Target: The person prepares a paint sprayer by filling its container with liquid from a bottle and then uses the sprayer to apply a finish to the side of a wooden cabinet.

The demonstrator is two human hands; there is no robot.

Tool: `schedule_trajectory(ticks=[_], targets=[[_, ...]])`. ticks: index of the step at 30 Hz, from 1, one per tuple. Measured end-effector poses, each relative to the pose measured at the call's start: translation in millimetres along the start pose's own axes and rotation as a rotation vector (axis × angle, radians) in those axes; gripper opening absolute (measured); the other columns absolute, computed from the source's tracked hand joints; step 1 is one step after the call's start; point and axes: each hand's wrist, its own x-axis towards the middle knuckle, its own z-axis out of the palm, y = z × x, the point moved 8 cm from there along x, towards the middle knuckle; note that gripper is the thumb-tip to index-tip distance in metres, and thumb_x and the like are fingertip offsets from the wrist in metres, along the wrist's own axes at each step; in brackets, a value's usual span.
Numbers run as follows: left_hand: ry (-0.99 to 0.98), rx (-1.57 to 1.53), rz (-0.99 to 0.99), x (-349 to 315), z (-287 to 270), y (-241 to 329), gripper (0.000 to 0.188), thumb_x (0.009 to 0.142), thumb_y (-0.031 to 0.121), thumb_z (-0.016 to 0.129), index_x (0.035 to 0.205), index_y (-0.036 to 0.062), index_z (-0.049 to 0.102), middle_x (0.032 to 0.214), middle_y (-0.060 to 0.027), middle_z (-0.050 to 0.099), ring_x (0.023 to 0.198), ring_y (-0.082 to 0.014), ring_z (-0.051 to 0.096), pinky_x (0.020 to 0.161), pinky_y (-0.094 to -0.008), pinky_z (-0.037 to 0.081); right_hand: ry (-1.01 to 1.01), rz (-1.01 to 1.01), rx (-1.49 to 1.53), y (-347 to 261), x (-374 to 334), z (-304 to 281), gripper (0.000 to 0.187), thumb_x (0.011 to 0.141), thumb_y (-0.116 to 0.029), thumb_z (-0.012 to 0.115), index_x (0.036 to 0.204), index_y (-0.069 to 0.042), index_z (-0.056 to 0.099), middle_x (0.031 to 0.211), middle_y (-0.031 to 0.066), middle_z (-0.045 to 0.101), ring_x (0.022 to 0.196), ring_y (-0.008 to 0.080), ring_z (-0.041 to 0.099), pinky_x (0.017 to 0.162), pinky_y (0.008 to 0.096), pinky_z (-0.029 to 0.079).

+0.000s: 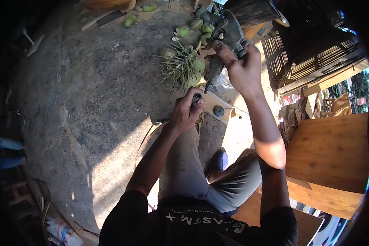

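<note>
The left hand (187, 112) grips a dark tube (197, 96); the right hand (242, 69) grasps a metal tool (233, 27) near green fruits (183, 31)

Green coconuts (183, 31) lie on the grey floor (94, 61).

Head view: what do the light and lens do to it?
Head view: sunlight bleaches a patch of floor and brightens the right forearm near its elbow; head view: the left hand sits in shade; head view: the corners vanish into a rounded black border.

Grey metal tool (234, 29), green coconuts (182, 31), white-lettered black shirt (160, 229), grey trousers (184, 168), brown wood-grained panel (328, 151), mottled grey floor (102, 65)
</note>
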Motion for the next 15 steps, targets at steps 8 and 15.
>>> schedule_trajectory(ticks=[8,15], targets=[[0.017,-0.014,-0.036,-13,-4,-27,0.015,0.102,0.013,0.059,0.111,0.0015,0.057,0.075,-0.0055,0.059,0.063,-0.0131,0.057,0.062,-0.0336,0.05,-0.05,0.162,0.208,28,-3,38,0.025,0.098,-0.008,0.075,0.117,0.006,0.068,0.1,0.009,0.077,0.087,0.0114,0.071,0.078,0.0287,0.057],[0.069,-0.079,-0.016,-10,-10,-41,0.013,0.101,0.011,0.059,0.11,0.002,0.056,0.077,-0.0031,0.06,0.068,-0.0097,0.057,0.064,-0.0315,0.049,-0.069,0.126,0.142,38,-3,49,0.023,0.099,-0.006,0.073,0.118,0.006,0.069,0.103,0.01,0.078,0.092,0.0123,0.071,0.079,0.0288,0.058]])
